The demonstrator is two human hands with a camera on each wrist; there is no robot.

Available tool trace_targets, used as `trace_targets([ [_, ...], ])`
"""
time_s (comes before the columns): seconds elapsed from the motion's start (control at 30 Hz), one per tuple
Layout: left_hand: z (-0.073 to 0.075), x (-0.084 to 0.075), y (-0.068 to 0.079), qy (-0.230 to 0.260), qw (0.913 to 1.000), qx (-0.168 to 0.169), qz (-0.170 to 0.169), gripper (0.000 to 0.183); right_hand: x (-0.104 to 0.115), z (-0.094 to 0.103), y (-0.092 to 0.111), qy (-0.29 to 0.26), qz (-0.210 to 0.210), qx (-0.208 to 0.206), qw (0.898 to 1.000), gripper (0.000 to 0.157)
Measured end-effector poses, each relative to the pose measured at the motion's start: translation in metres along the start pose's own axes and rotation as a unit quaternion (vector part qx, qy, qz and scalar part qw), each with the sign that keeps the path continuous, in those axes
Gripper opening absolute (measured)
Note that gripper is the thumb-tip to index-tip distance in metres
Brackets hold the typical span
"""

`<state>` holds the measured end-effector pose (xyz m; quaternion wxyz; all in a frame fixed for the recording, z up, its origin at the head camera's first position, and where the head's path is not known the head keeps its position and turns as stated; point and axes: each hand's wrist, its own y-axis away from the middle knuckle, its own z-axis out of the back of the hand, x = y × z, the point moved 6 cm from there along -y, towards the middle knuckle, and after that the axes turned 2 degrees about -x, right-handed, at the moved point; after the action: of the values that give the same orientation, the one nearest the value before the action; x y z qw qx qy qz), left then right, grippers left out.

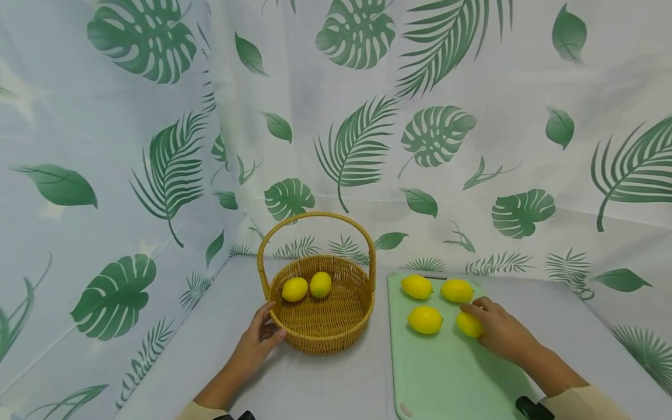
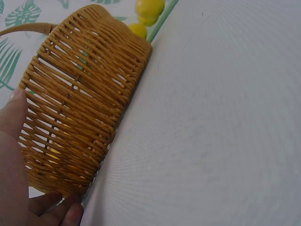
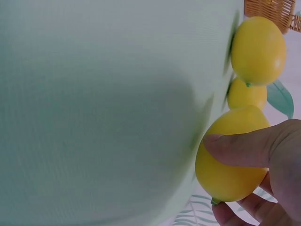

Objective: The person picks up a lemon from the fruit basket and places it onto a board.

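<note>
A brown wicker basket (image 1: 325, 344) with a tall arched handle holds two yellow lemons (image 1: 295, 289), lying side by side at its back left. My left hand (image 1: 258, 338) holds the basket's left side, thumb and fingers spread round its wall; the left wrist view shows the woven wall (image 2: 80, 94) close up. On the right, my right hand (image 1: 501, 331) grips a lemon (image 3: 230, 174) over the green cutting board (image 1: 436, 379), its thumb across the near face and its fingers behind. Three other lemons (image 1: 425, 319) lie on the board's far part.
A white cloth (image 1: 336, 391) covers the table under basket and board. Behind and to the left hang white curtains (image 1: 367, 87) printed with green leaves. The board stands a short way right of the basket.
</note>
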<state>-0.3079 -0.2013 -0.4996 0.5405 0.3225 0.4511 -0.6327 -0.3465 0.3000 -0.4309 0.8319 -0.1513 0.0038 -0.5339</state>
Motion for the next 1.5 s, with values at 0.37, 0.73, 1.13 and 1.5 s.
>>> trace_targets([
  [0.37, 0.000, -0.002, 0.002, 0.007, 1.0000, 0.002, 0.000, 0.071, -0.001, -0.005, -0.002, -0.006, 0.005, -0.004, 1.000, 0.060],
  [0.73, 0.002, -0.005, 0.002, 0.001, 0.9995, -0.001, -0.033, 0.072, -0.003, -0.005, -0.005, -0.015, -0.006, -0.007, 1.000, 0.059],
  [1.13, 0.001, -0.005, 0.003, -0.004, 0.9997, -0.001, -0.022, 0.071, -0.006, -0.008, -0.006, -0.014, -0.011, -0.004, 1.000, 0.060],
  [1.5, 0.002, -0.007, 0.003, -0.009, 0.9997, -0.003, -0.021, 0.071, -0.009, -0.004, -0.011, -0.023, -0.015, 0.024, 0.999, 0.061],
])
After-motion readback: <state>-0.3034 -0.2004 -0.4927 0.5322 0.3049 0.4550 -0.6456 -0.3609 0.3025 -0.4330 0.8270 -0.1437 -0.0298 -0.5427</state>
